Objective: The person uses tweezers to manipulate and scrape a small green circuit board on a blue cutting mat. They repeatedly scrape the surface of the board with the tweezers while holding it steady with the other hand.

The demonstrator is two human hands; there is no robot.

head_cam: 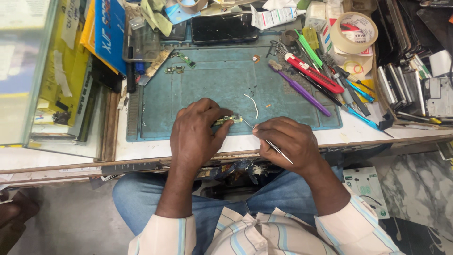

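Observation:
My left hand (197, 134) pinches a small circuit board (230, 120) against the blue work mat (207, 80) near its front edge. Metal tweezers (264, 138) are held in my right hand (289, 142), their tip touching the board's right end. A short white wire (252, 104) lies on the mat just beyond the board. Two more small boards (179, 63) rest at the mat's far left.
A dark phone (224, 27) lies at the mat's far edge. A red utility knife (314, 73), a purple tool (299, 87), a tape roll (354, 32) and several screwdrivers crowd the right. Stacked phone parts (410, 85) sit far right, a glass case (28, 71) left.

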